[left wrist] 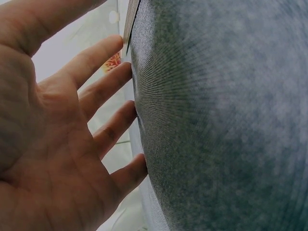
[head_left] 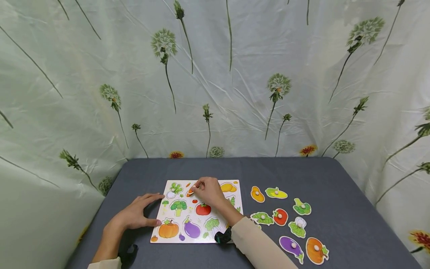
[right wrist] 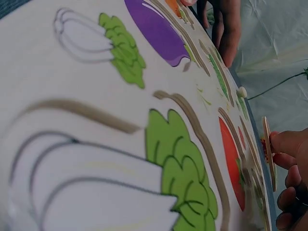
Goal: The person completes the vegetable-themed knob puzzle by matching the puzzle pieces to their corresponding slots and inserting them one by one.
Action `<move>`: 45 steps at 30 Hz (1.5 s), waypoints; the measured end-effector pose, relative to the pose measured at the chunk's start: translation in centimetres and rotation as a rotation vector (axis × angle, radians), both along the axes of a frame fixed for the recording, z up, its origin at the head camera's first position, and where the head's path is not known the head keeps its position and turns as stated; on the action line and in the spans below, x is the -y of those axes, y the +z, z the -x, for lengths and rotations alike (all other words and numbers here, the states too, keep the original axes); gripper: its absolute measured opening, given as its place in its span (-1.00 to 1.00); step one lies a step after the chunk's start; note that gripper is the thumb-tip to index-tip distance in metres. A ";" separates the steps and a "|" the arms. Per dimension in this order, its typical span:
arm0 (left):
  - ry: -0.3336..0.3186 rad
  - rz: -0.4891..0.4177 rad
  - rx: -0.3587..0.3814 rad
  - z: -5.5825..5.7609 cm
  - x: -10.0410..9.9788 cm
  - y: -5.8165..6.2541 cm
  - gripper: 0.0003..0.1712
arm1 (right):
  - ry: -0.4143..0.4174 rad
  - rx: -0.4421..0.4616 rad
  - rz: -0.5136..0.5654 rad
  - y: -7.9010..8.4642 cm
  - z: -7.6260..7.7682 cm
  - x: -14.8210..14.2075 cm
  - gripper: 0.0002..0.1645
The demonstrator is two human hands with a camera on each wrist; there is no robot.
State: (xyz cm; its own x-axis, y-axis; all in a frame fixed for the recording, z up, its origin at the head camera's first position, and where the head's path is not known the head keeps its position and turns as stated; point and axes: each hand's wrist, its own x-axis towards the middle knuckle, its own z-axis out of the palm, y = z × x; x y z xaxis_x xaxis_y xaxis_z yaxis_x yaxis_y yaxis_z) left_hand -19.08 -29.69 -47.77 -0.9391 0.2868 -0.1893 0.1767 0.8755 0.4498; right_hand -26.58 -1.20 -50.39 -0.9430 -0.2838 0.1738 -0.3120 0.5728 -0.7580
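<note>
The white vegetable puzzle board (head_left: pixel 184 224) lies on the table with printed pictures of a pumpkin, eggplant, tomato and broccoli. My right hand (head_left: pixel 209 191) is over its top row and pinches a carrot piece (head_left: pixel 190 192), mostly hidden by the fingers. In the right wrist view this wooden piece (right wrist: pixel 267 144) shows edge-on, tilted up from the board. Top left on the board is a white-and-green radish piece (head_left: pixel 171 194) with a knob. My left hand (head_left: pixel 134 213) is spread at the board's left edge, thumb and fingertips touching it; its fingers (left wrist: pixel 108 89) are extended.
Right of the board lie several loose knobbed pieces: a yellow-orange one (head_left: pixel 257 194), corn (head_left: pixel 272 193), broccoli (head_left: pixel 304 209), tomato (head_left: pixel 283 217), cabbage (head_left: pixel 295 228), eggplant (head_left: pixel 287 244) and pumpkin (head_left: pixel 312 254). Another green piece (head_left: pixel 267 219) lies near the right sleeve. A flowered curtain (head_left: pixel 235 112) hangs behind the dark table.
</note>
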 end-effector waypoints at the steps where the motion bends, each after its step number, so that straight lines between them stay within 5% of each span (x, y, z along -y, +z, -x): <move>1: 0.000 0.000 0.002 0.0 0.0 0.0 0.06 | 0.002 0.004 0.001 0.0 0.0 0.1 -0.87; 27: -0.019 -0.008 0.006 0.3 0.1 -0.1 0.04 | -0.007 -0.028 -0.045 -0.8 -0.3 1.4 -0.86; 45: 0.031 0.045 0.056 0.6 -0.4 0.2 0.08 | -0.030 -0.025 -0.081 -0.8 -0.5 1.5 -0.82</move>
State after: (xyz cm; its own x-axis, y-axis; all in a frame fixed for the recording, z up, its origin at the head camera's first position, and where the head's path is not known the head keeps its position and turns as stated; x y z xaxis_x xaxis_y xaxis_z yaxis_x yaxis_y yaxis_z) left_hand -19.72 -29.30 -47.56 -0.9351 0.2478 -0.2535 0.1249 0.8995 0.4186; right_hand -26.09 -2.69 -51.23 -0.9471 -0.2691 0.1748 -0.3116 0.6415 -0.7010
